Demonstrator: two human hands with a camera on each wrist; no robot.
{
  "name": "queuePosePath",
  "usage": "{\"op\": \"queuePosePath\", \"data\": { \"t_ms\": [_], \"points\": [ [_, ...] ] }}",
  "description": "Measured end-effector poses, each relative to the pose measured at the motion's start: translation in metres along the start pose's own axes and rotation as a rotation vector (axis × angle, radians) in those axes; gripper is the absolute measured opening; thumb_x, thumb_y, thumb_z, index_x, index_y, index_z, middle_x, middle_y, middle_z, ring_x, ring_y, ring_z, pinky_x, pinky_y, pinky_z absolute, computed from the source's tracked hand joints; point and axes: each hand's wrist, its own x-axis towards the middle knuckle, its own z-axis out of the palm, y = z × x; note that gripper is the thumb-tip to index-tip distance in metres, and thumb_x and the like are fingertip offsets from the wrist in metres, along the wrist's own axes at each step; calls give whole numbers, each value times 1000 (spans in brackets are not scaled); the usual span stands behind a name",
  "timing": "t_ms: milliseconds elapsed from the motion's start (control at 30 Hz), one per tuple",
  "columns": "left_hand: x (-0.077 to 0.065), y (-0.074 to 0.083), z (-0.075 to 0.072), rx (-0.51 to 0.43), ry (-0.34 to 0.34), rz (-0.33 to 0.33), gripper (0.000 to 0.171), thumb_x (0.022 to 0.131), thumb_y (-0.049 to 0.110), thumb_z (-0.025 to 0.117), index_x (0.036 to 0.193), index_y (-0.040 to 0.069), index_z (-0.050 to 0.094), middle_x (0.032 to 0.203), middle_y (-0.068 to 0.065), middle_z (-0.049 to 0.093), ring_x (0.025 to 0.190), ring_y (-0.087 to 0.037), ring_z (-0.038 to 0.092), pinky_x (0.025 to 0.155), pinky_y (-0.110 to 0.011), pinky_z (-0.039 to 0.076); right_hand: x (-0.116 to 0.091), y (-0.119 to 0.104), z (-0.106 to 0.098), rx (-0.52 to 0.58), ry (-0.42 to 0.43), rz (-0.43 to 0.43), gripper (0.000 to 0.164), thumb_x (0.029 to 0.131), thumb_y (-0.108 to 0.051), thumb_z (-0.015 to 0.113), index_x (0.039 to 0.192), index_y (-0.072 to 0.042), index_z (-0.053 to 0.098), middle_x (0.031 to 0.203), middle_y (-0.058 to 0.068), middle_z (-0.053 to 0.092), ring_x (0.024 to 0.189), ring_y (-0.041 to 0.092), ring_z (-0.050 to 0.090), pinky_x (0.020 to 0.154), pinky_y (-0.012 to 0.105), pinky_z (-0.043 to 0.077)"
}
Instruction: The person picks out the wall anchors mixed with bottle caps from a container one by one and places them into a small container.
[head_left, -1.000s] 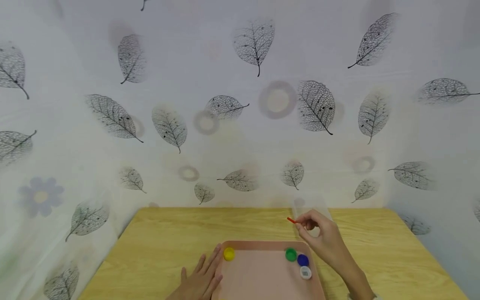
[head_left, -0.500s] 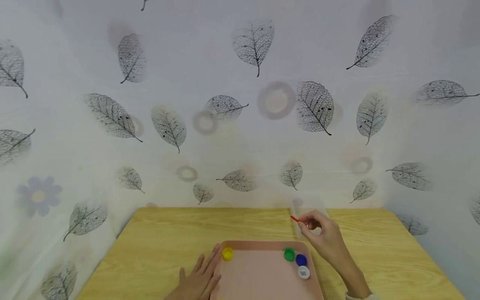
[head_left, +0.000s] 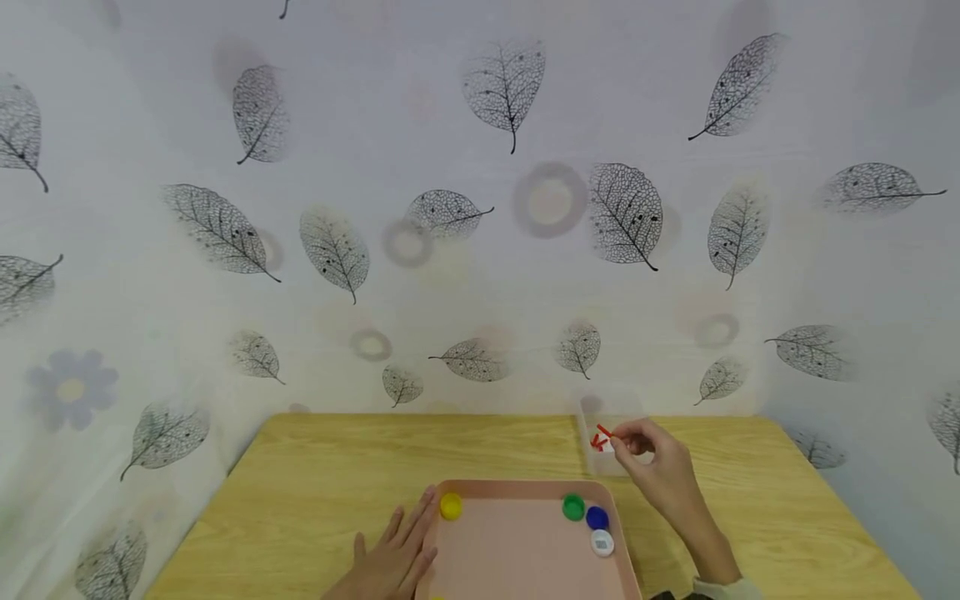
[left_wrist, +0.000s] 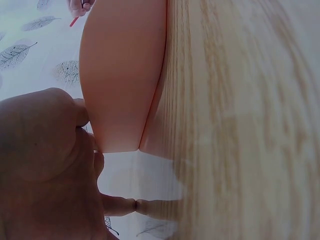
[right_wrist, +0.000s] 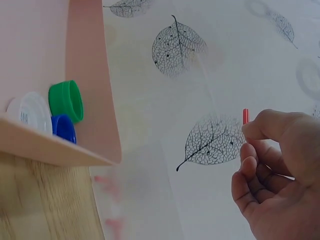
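Note:
My right hand (head_left: 660, 467) pinches a short red stick (head_left: 604, 431) between thumb and index finger. It is held at the near right of a clear plastic box (head_left: 611, 470), where several similar red pieces (head_left: 598, 442) lie. In the right wrist view the stick (right_wrist: 245, 116) points up out of the fingertips, the other fingers loosely curled. My left hand (head_left: 392, 557) lies with fingers stretched along the left side of a pink tray (head_left: 517, 550), touching its rim. From the left wrist view, the palm (left_wrist: 45, 150) is beside the tray's outer wall (left_wrist: 122, 85).
Inside the tray sit a yellow cap (head_left: 451, 507) at the far left, and green (head_left: 573, 507), blue (head_left: 597, 517) and white (head_left: 602, 543) caps at the far right. Another yellow bit shows at the bottom edge. A leaf-patterned curtain (head_left: 465, 275) stands behind the wooden table (head_left: 337, 467).
The right hand, still pinching the red stick, has shifted slightly right, and red pieces in the box have come into sight. The left hand stays by the tray. The view has drifted a little.

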Motion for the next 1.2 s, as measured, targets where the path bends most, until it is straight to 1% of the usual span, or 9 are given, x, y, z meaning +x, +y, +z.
{"op": "queuePosePath", "data": {
  "t_ms": [167,300,400,633,833,1067,1200],
  "points": [
    [0,-1,0,9,5,12,59,102,51,21,153,29,2,159,7,4,137,-44,20,78,-87,1,0,12,-2,-4,29,5,13,80,-1,73,86,-10,67,73,-5,60,64,8,53,59,17,44],
    [-1,-1,-1,1,7,11,59,102,51,21,153,30,4,159,8,3,137,-44,20,77,-87,1,1,20,-2,-14,31,26,11,81,-3,73,86,-9,67,72,-4,60,64,8,53,58,16,44],
    [-1,0,-2,-13,-2,3,58,101,51,20,153,31,3,159,9,2,137,-45,19,77,-86,-1,1,25,-2,-22,33,38,11,80,-2,73,86,-9,67,71,-4,59,63,7,52,57,15,43],
    [-2,1,-4,-16,-24,11,58,102,50,19,153,28,1,159,5,1,138,-45,16,76,-87,-2,2,37,3,-38,34,37,12,80,-2,73,86,-9,66,71,-4,58,63,8,51,58,14,43],
    [-1,2,-3,-33,-38,-12,59,101,52,18,153,29,1,159,6,1,139,-44,15,78,-86,-3,4,47,9,-73,59,19,12,79,-2,74,84,-8,66,71,-3,59,62,8,51,58,12,42],
    [-1,0,1,3,-2,-12,59,101,54,22,153,33,3,159,9,4,138,-43,20,79,-86,0,0,57,15,-119,113,-22,12,76,2,74,83,-5,66,70,0,60,62,9,50,56,12,39],
    [0,-2,2,8,0,-7,60,101,53,21,153,33,2,159,9,3,138,-43,19,78,-86,0,1,61,18,-136,150,-47,14,74,3,75,82,-4,66,70,1,60,62,10,50,57,11,37]
  ]
}}
